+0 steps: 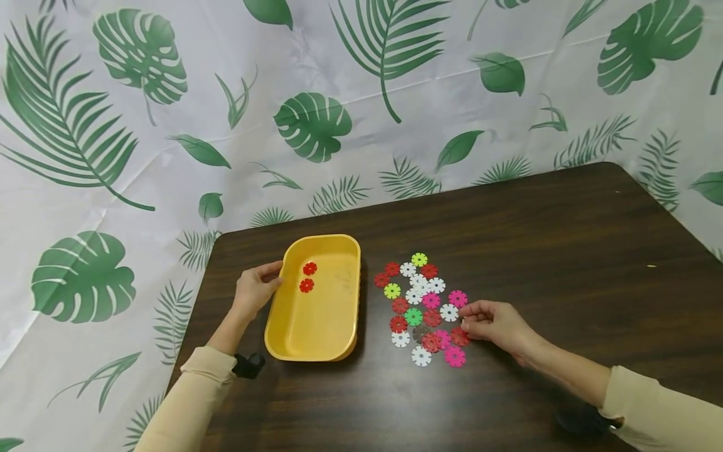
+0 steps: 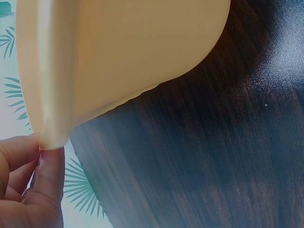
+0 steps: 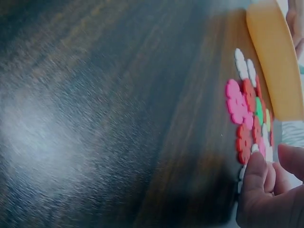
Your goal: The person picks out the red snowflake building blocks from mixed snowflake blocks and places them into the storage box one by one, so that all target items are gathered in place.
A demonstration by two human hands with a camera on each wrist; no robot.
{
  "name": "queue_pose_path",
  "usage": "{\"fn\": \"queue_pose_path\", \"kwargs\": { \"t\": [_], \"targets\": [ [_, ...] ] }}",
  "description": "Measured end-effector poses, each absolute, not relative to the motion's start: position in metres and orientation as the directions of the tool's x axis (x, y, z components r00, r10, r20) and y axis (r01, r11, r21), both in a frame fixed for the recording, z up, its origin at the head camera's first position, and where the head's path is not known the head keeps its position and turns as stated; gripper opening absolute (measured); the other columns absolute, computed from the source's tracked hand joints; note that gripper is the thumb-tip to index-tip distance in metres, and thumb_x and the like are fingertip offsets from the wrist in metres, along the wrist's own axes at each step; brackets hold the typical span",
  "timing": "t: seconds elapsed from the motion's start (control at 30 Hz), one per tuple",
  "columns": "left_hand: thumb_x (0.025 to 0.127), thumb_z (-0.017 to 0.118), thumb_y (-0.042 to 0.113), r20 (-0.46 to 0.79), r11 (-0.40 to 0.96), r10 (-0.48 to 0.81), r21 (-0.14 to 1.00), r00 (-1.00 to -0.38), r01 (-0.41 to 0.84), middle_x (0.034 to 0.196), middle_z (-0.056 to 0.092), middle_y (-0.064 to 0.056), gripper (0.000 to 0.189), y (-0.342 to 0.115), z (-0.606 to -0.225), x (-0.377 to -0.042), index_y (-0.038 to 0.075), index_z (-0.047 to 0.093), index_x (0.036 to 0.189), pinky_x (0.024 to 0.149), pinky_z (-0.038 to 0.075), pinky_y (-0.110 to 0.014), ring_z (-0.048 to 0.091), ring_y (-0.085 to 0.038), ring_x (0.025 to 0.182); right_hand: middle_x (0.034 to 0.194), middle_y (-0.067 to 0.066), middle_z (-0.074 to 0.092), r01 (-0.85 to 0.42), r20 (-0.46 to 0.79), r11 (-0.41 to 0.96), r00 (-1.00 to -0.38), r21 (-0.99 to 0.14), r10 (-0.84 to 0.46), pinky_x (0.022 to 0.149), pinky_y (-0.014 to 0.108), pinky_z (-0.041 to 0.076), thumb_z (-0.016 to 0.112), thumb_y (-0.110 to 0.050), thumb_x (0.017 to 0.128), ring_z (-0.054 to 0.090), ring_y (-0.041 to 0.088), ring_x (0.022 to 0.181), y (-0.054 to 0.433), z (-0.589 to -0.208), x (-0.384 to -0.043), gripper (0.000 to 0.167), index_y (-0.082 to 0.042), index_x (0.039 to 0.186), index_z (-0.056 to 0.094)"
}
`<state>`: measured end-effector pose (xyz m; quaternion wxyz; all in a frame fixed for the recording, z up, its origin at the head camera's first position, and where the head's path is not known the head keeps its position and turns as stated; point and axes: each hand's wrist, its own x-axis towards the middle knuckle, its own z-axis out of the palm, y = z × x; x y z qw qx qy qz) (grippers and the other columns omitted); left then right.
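Observation:
A yellow plastic tray stands on the table with two red notched discs inside. At its left side, my left hand pinches the rim between thumb and fingers; the left wrist view shows this hand on the rim's edge. To the tray's right lies a loose spread of flower-shaped discs in red, white, pink, yellow and green. My right hand is at the spread's right edge, fingertips beside a white disc and a red disc. In the right wrist view its thumb and forefinger are apart.
The dark wood-grain table extends to the right and in front of the discs. Behind it hangs a white cloth printed with green leaves. A black strap device is on the left wrist.

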<state>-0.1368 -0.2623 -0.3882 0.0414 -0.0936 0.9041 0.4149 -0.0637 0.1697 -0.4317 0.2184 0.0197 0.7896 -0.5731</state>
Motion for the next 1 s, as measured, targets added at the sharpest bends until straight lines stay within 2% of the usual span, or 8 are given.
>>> {"fn": "queue_pose_path", "kwargs": {
  "t": [0.27, 0.47, 0.77, 1.0],
  "targets": [
    [0.091, 0.058, 0.001, -0.153, 0.64, -0.131, 0.742, -0.98, -0.201, 0.124, 0.058, -0.025, 0.04, -0.263, -0.389, -0.136, -0.004, 0.053, 0.13, 0.089, 0.052, -0.039, 0.059, -0.035, 0.11, 0.09, 0.008, 0.064, 0.074, -0.209, 0.476, -0.949, -0.877, -0.236, 0.062, 0.019, 0.05, 0.071, -0.008, 0.082, 0.055, 0.016, 0.077, 0.17, -0.437, -0.056, 0.029, 0.004, 0.108, 0.065],
    [0.091, 0.057, 0.001, -0.156, 0.635, -0.131, 0.745, -0.979, -0.204, 0.124, 0.058, -0.025, 0.04, -0.263, -0.389, -0.136, -0.004, 0.053, 0.131, 0.089, 0.052, -0.039, 0.059, -0.036, 0.11, 0.089, 0.005, 0.063, -0.101, -0.067, 0.59, -0.964, -0.801, -0.256, 0.063, 0.019, 0.049, 0.075, -0.009, 0.078, 0.054, 0.011, 0.075, 0.167, -0.439, -0.051, 0.024, -0.001, 0.1, 0.069],
    [0.091, 0.057, 0.002, -0.149, 0.64, -0.124, 0.743, -0.981, -0.194, 0.124, 0.058, -0.025, 0.04, -0.264, -0.389, -0.136, -0.003, 0.053, 0.131, 0.089, 0.052, -0.038, 0.059, -0.035, 0.11, 0.081, 0.0, 0.058, -0.22, 0.073, 0.648, -0.966, -0.729, -0.246, 0.058, 0.018, 0.045, 0.079, -0.006, 0.072, 0.047, 0.005, 0.07, 0.162, -0.447, -0.049, 0.023, -0.003, 0.093, 0.07],
    [0.091, 0.057, 0.002, -0.148, 0.64, -0.122, 0.744, -0.981, -0.192, 0.124, 0.058, -0.025, 0.04, -0.264, -0.389, -0.136, -0.003, 0.052, 0.131, 0.09, 0.051, -0.039, 0.059, -0.035, 0.11, 0.078, -0.001, 0.054, -0.278, 0.129, 0.662, -0.955, -0.696, -0.266, 0.057, 0.019, 0.041, 0.08, -0.005, 0.07, 0.044, 0.007, 0.07, 0.159, -0.45, -0.049, 0.022, -0.005, 0.089, 0.069]
  ]
}}
